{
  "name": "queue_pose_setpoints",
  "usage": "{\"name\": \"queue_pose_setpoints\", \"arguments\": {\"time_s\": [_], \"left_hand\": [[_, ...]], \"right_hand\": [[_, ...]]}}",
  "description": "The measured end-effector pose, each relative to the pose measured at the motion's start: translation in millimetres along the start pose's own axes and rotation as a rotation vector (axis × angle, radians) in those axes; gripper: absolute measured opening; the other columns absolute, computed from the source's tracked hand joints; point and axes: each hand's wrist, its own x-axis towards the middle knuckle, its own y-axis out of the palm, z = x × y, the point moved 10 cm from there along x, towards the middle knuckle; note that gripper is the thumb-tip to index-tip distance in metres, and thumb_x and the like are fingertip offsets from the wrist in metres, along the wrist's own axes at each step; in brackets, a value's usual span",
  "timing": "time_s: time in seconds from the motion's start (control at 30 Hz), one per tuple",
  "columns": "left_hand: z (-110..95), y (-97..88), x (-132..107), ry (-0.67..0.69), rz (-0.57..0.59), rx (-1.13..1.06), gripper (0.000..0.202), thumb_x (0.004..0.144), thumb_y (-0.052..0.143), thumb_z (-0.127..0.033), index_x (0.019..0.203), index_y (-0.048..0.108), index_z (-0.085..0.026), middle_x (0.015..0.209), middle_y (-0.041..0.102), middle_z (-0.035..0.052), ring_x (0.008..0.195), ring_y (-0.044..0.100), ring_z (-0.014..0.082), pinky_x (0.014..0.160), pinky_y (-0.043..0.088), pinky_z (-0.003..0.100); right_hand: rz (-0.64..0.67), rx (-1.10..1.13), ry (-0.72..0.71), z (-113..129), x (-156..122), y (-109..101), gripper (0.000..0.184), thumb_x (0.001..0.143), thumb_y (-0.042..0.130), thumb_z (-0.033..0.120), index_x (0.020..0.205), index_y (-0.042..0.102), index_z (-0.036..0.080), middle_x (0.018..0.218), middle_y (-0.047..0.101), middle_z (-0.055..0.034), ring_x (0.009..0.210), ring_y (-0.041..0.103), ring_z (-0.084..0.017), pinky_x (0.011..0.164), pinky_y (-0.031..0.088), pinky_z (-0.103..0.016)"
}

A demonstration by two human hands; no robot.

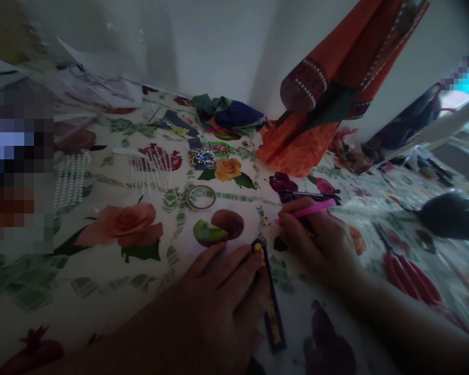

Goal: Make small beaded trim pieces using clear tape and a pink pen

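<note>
My left hand lies flat with its fingers stretched out, the fingertips pressing on a narrow dark-edged strip with a yellow and red pattern. Part of the strip is hidden under those fingers. Closed in a pinch, my right hand holds a slim pink pen-like stick. The stick's lower tip points at a few small shiny beads on the tablecloth. Just beyond the right hand is a dark strip edged with beads.
Strings of white beads, a roll of tape and a pack of shiny stones lie on the flowered tablecloth. Orange clothing stands behind. Red-handled scissors and a dark rounded object are at right.
</note>
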Motion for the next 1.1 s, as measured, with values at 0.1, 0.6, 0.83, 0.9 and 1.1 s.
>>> {"name": "queue_pose_setpoints", "arguments": {"time_s": [0.1, 0.6, 0.83, 0.9, 1.1], "left_hand": [[-0.9, 1.8, -0.6, 0.023, 0.01, 0.0, 0.039, 0.101, 0.042, -0.035, 0.131, 0.06, -0.018, 0.142, 0.057, 0.0097, 0.133, 0.046, 0.0274, 0.109, 0.028, 0.046], [-1.8, -2.6, -0.4, -0.041, -0.024, -0.022, 0.037, 0.1, 0.044, -0.033, 0.13, 0.061, -0.019, 0.141, 0.058, 0.0078, 0.134, 0.046, 0.0255, 0.112, 0.03, 0.045], [-0.9, -6.0, -0.3, -0.053, -0.015, -0.016, 0.037, 0.1, 0.044, -0.033, 0.13, 0.061, -0.019, 0.139, 0.059, 0.0073, 0.134, 0.047, 0.0242, 0.113, 0.031, 0.044], [-0.1, -6.1, -0.9, -0.053, -0.016, -0.011, 0.037, 0.1, 0.043, -0.033, 0.13, 0.061, -0.02, 0.139, 0.059, 0.0072, 0.134, 0.047, 0.0242, 0.113, 0.03, 0.044], [0.3, 0.3, -0.9, -0.042, 0.005, -0.017, 0.038, 0.1, 0.044, -0.034, 0.132, 0.059, -0.02, 0.142, 0.058, 0.0068, 0.134, 0.046, 0.0234, 0.114, 0.031, 0.043]], "right_hand": [[-0.028, -0.003, 0.025, -1.3, 0.3, -2.7, 0.003, 0.096, 0.056, 0.019, 0.096, 0.058, 0.019, 0.082, 0.065, 0.0003, 0.064, 0.061, -0.012, 0.057, 0.045, -0.026], [0.077, 0.13, -0.075, 20.6, -8.2, 2.8, 0.004, 0.095, 0.057, 0.016, 0.097, 0.059, 0.018, 0.089, 0.063, 0.0, 0.074, 0.063, -0.009, 0.069, 0.049, -0.02], [0.106, 0.133, -0.105, 25.2, -8.5, 6.5, 0.005, 0.095, 0.057, 0.014, 0.098, 0.059, 0.017, 0.087, 0.063, -0.0006, 0.075, 0.061, -0.01, 0.07, 0.049, -0.021], [0.103, 0.131, -0.106, 25.4, -8.0, 7.3, 0.005, 0.095, 0.057, 0.014, 0.099, 0.059, 0.017, 0.088, 0.063, -0.0011, 0.075, 0.061, -0.011, 0.069, 0.049, -0.022], [0.105, 0.141, -0.102, 24.4, -6.5, 8.9, 0.005, 0.096, 0.056, 0.015, 0.099, 0.058, 0.018, 0.089, 0.063, -0.0007, 0.076, 0.061, -0.012, 0.071, 0.049, -0.023]]}}
